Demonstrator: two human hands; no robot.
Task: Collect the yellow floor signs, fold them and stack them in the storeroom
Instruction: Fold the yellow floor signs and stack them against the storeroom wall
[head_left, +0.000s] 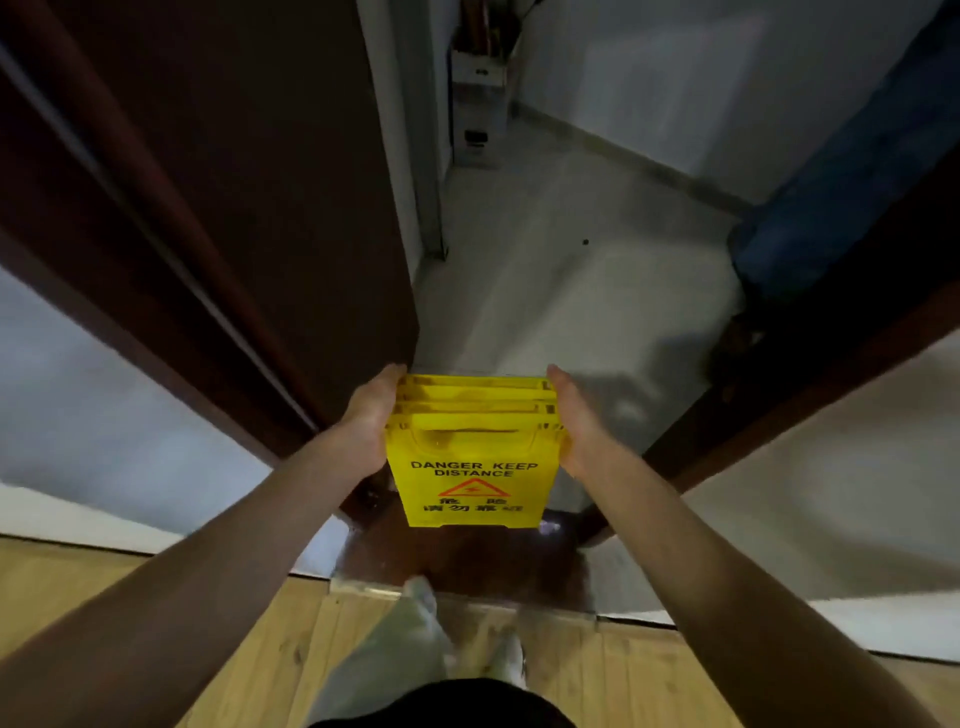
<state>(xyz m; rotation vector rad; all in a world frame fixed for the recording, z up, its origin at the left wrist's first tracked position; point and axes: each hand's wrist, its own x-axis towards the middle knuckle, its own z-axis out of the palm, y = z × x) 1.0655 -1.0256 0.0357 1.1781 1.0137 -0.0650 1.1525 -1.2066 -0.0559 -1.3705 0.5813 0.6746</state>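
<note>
A bundle of folded yellow floor signs (474, 467) hangs in front of me at the storeroom doorway, tops up. The nearest face reads "DANGER KEEP DISTANCE" with a red warning triangle. Several folded panels are pressed together behind it. My left hand (370, 415) presses flat against the bundle's left side. On the opposite side my right hand (576, 421) does the same, so the stack is clamped between both palms. The signs' lower edge hovers above the dark threshold.
A dark brown open door (249, 208) stands at the left, and a dark door frame (810, 364) at the right. Beyond lies the storeroom's pale floor (561, 270), with a blue roll (831, 182) leaning at right and a metal fixture (475, 119) at the back. My feet stand on wooden flooring (208, 649).
</note>
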